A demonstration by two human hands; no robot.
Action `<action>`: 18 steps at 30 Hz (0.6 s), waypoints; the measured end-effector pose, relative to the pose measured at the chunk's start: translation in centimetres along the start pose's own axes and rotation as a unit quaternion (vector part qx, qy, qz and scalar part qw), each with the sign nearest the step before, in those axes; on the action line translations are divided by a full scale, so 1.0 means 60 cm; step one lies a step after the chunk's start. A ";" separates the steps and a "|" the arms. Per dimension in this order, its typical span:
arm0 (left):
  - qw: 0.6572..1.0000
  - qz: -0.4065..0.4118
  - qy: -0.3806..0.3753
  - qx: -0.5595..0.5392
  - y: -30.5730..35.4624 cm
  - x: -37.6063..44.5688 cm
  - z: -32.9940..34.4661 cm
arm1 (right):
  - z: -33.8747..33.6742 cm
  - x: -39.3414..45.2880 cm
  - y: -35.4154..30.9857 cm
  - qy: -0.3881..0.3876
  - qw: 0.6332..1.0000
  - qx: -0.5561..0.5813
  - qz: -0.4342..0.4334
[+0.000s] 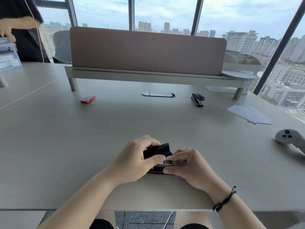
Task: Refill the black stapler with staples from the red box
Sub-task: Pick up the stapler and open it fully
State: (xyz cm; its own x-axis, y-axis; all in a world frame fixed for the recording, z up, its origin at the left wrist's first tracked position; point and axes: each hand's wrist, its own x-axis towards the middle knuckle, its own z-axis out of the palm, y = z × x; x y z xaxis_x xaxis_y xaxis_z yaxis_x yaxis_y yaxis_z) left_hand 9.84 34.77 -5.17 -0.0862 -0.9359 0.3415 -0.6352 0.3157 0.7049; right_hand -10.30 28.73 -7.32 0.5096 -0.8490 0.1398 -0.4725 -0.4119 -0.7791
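A black stapler (157, 152) lies near the table's front edge, its lid swung up and its metal staple channel exposed. My left hand (138, 161) grips the raised black lid. My right hand (188, 164) pinches the front end of the metal channel; whether staples are between its fingers is hidden. The red staple box (88, 99) sits far off at the back left of the table, with no hand near it. A second black stapler (197, 99) stands closed at the back right.
A desk divider on a raised shelf (148, 75) crosses the back of the table. White papers (249, 114) and a grey controller (290, 138) lie at the right. Another person (21, 28) stands at the far left beside a stack of clear boxes (8, 55).
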 end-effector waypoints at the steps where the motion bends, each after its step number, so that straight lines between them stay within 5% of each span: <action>1: 0.999 -0.011 0.014 -0.033 -0.002 -0.002 -0.009 | -0.001 0.000 0.000 0.000 1.000 -0.001 0.001; 18: 0.973 -0.069 0.079 -0.206 -0.104 -0.090 -0.134 | -0.002 0.000 0.002 -0.003 1.000 -0.028 -0.014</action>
State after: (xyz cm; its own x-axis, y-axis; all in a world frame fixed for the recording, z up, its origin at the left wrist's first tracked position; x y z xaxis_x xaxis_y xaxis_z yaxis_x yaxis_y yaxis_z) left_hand 20.45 39.10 -6.39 0.1176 -0.9487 0.2934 -0.2681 0.2542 0.9293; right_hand -10.44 28.65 -7.32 0.5273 -0.8351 0.1567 -0.4971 -0.4528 -0.7402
